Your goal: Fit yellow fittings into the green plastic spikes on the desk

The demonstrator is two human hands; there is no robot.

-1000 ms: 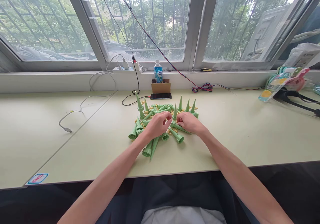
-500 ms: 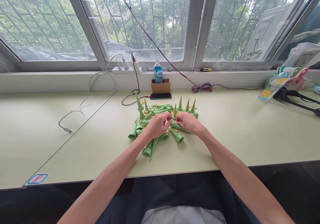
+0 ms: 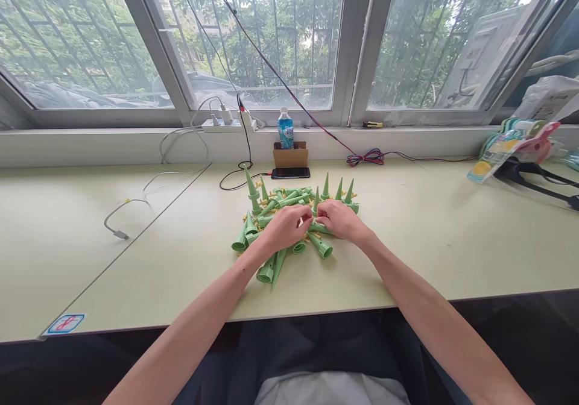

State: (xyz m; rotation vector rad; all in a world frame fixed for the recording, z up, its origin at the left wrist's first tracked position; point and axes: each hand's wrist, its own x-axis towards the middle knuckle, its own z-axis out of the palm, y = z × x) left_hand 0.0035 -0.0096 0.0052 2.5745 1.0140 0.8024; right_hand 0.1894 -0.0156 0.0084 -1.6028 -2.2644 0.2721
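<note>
Spikes (image 3: 292,200) of green plastic, mixed with small yellow pegs (image 3: 259,184), lie heaped on the pale surface (image 3: 416,236) in front of the phone (image 3: 291,173), a few of them standing point up. Both bare hands are at the heap: the left hand (image 3: 288,229) straight in front of the phone, the right hand (image 3: 340,218) in front of it and off to its right.

What matters most is one upright spike (image 3: 316,199), in front of the phone and slightly to its right. Its long axis runs straight up, and it stands at the gap between the two sets of fingertips. The right hand looks the nearer, its fingertips right beside the spike's lower part (whether they touch it I cannot tell, since the base is hidden).

Each grip is narrow, the fingers curled in towards the thumb; what either one holds, if anything, cannot be made out.

Partly covered by the right hand, a lying spike (image 3: 322,228) points roughly sideways across the phone's front. Farther out from the phone is an open-ended spike (image 3: 320,246), its wide mouth turned away from it. Behind the phone, a bottle (image 3: 285,131) stands at a cardboard box (image 3: 291,158); to the phone's right lies a bundled cable (image 3: 368,157).
</note>
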